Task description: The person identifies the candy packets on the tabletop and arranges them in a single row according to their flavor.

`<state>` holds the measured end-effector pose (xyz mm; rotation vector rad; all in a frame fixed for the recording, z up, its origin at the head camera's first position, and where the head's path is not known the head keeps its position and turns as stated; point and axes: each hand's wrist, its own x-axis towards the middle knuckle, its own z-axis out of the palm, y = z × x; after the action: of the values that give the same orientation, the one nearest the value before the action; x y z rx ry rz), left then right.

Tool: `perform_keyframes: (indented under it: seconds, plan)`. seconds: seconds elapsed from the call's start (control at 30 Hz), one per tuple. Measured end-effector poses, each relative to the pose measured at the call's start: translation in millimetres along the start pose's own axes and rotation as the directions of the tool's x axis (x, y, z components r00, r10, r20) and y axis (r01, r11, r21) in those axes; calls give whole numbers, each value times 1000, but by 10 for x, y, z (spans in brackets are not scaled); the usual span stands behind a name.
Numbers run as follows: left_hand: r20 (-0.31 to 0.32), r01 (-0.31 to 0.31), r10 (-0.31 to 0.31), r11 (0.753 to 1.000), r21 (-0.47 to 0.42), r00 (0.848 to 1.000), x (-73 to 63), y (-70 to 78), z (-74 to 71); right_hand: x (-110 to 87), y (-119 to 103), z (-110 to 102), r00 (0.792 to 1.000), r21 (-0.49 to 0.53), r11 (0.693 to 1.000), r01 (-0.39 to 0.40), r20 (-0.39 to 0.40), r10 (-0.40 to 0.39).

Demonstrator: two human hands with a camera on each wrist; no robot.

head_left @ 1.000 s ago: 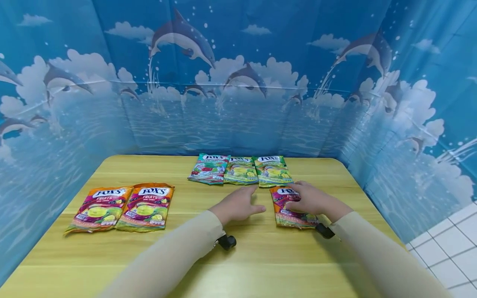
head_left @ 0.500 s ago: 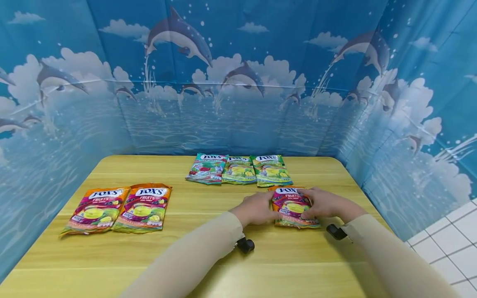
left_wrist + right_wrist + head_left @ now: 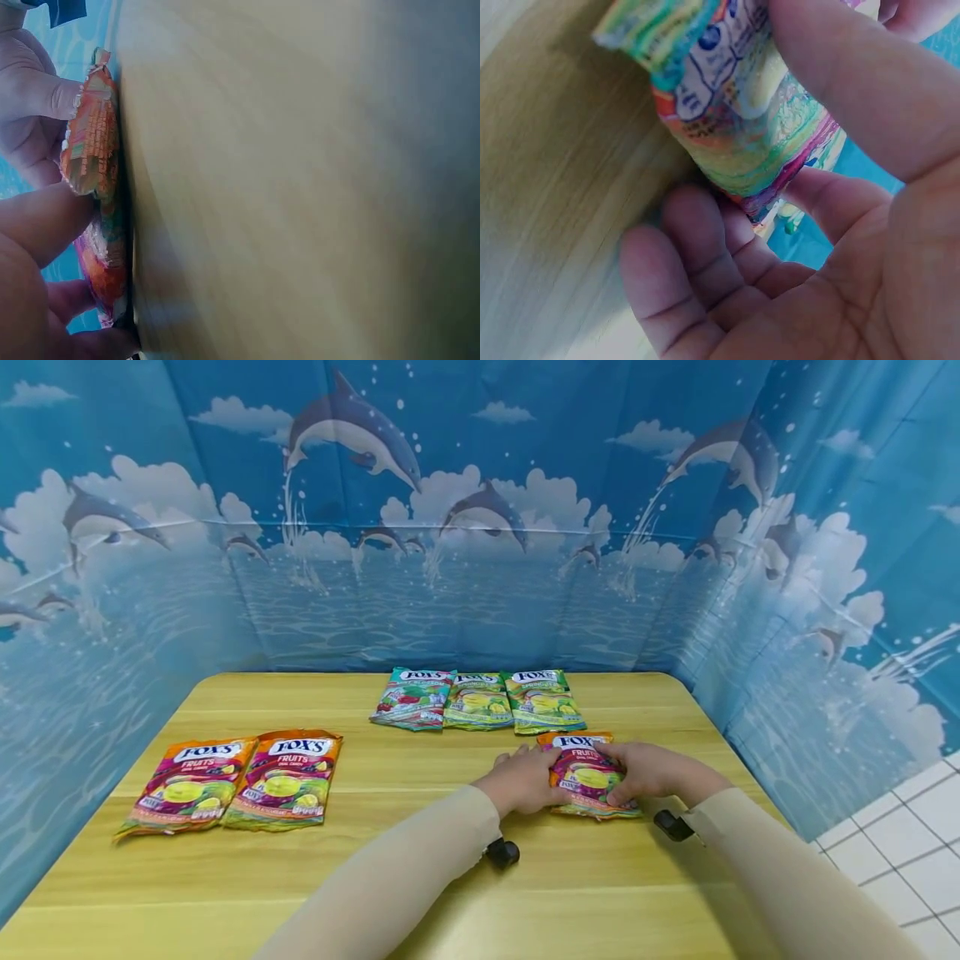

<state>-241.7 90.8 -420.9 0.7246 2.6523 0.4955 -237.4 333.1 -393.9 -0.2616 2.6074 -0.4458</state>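
An orange and purple Fox's fruit candy bag point(image 3: 587, 777) lies on the right part of the table, its printed front up. My left hand point(image 3: 523, 781) holds its left edge, and my right hand point(image 3: 656, 772) grips the right edge. In the left wrist view the bag point(image 3: 94, 142) is seen edge-on, low against the tabletop, with the left thumb and fingers along its side. In the right wrist view the right thumb point(image 3: 855, 82) lies over the candy bag point(image 3: 742, 150) and the fingers curl at its edge.
Two matching orange and purple bags point(image 3: 183, 785) point(image 3: 288, 777) lie side by side at the left of the wooden table point(image 3: 420, 860). Along the back are a teal bag point(image 3: 414, 697) and two green bags point(image 3: 477, 702) point(image 3: 543, 702). A dolphin-print curtain point(image 3: 480, 593) surrounds the table.
My left hand has moved right, from apart to the bag's left edge. My right hand has shifted from the bag's upper part to its right edge. Over the last half second little changes.
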Motion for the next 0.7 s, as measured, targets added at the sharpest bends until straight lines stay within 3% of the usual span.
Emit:
perform_keyframes:
  seconds: [0.7]
  plan:
    - [0, 14, -14, 999, 37, 1000, -9, 14, 3, 32, -47, -13, 1000, 7, 1000, -5, 22, 4]
